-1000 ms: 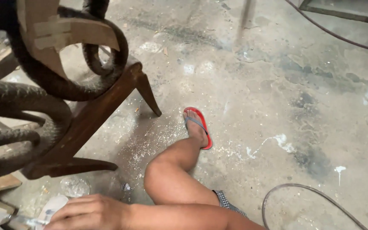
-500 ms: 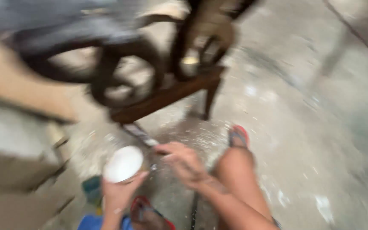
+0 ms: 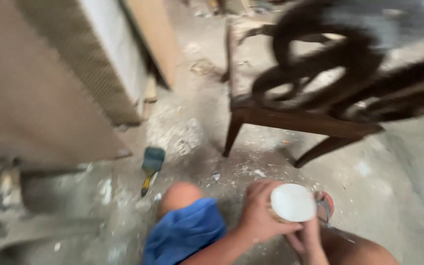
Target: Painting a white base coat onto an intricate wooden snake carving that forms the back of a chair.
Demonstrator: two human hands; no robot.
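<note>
Both hands meet low in the view over my lap. My left hand [image 3: 260, 218] wraps around the side of a small round container with a white top [image 3: 293, 202]. My right hand [image 3: 309, 239] is under and beside the same container, fingers curled against it. The picture is blurred, so the finger detail is unclear. My left knee, in blue shorts [image 3: 185, 233], is to the left of the hands. A foot in a red sandal [image 3: 326, 207] shows just behind the container.
A dark wooden chair frame [image 3: 300, 122] with curved dark rails stands on the dusty concrete floor right ahead. A paintbrush [image 3: 151, 164] lies on the floor to the left. Large boards and panels [image 3: 50, 88] lean at the left.
The view has swung left and down. The round white-topped container, held in one hand half a second ago, now sits between both hands, closer to my lap.
</note>
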